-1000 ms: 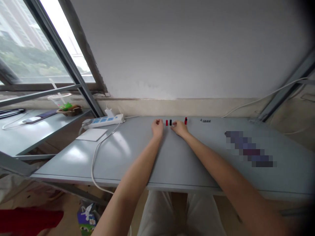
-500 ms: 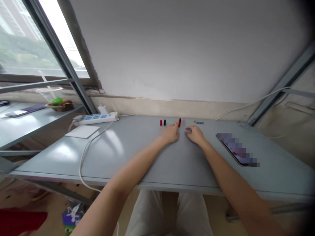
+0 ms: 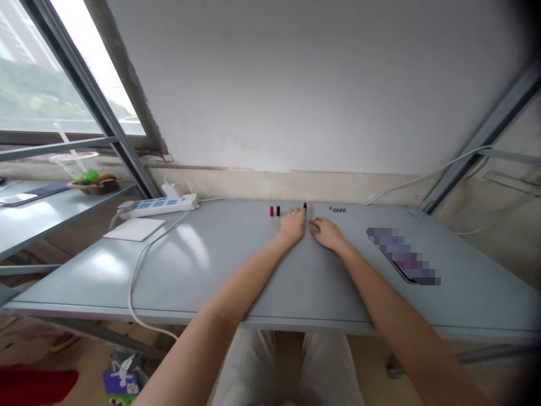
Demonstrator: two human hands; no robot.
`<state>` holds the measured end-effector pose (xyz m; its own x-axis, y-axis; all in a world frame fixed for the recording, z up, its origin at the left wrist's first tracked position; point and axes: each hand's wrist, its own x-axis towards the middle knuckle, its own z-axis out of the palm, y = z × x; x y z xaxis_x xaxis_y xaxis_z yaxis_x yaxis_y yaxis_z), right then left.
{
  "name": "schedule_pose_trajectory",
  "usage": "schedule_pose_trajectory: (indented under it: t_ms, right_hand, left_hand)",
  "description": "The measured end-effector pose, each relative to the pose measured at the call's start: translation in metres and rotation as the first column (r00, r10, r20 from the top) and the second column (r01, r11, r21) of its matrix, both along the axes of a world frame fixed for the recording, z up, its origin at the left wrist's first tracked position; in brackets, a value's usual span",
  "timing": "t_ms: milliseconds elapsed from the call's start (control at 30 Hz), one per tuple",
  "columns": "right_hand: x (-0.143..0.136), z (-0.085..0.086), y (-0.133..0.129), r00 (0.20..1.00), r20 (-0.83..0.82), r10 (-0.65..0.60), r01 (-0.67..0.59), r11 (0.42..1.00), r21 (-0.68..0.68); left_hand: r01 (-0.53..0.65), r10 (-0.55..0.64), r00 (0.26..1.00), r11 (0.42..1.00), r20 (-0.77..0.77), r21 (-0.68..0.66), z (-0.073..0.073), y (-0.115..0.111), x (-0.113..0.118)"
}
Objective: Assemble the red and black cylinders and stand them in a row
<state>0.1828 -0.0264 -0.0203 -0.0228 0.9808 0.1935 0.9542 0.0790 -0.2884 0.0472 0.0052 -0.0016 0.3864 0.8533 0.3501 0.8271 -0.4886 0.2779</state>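
Observation:
My left hand rests on the grey desk with its fingers curled together. Touching or just beside its fingertips is a small black-and-red piece, partly covered by the hand. What the fingers hold, if anything, is hidden. To the left stand a small red cylinder and a small black cylinder, side by side. My right hand lies a short way to the right, open, thumb and fingers apart, nothing visible between them. Beyond it is a row of several tiny dark metallic parts, too small to name.
A phone-like device, its screen blurred out, lies to the right on the desk. At the left are a white power strip, a flat white square and a cable trailing over the front edge. A wall closes the back.
My left hand has moved slightly forward, and its extended index finger has folded in with the others. The lower red part beside it is now covered. My right hand has shifted closer to the left.

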Motion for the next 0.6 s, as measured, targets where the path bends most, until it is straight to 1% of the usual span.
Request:
schedule_pose_trajectory:
  t_ms: [67,133,200,267,333,467,533,600]
  right_hand:
    - [0.000,-0.003,0.001,1.000,-0.013,0.005,-0.005,1.000,0.002]
    - [-0.001,-0.004,0.001,1.000,-0.024,0.007,-0.007,1.000,0.003]
    - [-0.002,-0.004,0.001,1.000,-0.027,0.009,-0.009,1.000,-0.002]
    - [-0.004,-0.004,0.001,1.000,-0.027,0.011,-0.012,1.000,-0.020]
    - [-0.006,-0.004,0.002,1.000,-0.029,0.008,-0.009,0.999,-0.040]
    - [-0.011,-0.006,0.003,0.999,-0.040,-0.006,0.004,0.999,-0.040]
    - [-0.013,-0.007,0.004,0.999,-0.043,-0.020,0.019,0.999,-0.028]
    - [-0.015,-0.007,0.003,0.999,-0.043,-0.034,0.033,0.999,-0.014]
  left_hand:
    - [-0.020,0.021,0.996,1.000,0.091,-0.002,0.000,0.004,-0.002]
    - [-0.035,0.043,0.972,0.999,0.233,-0.036,0.001,0.006,-0.006]
    - [-0.037,0.073,0.915,0.995,0.396,-0.097,0.002,0.007,-0.013]
    - [-0.028,0.103,0.854,0.988,0.510,-0.153,0.002,0.005,-0.022]
    - [-0.015,0.115,0.823,0.983,0.556,-0.182,-0.001,0.002,-0.032]
    - [0.022,0.133,0.766,0.972,0.629,-0.232,-0.012,-0.002,-0.045]
    - [0.003,0.179,0.724,0.965,0.667,-0.262,-0.016,-0.003,-0.048]
    - [-0.015,0.209,0.695,0.961,0.688,-0.276,-0.017,-0.003,-0.048]
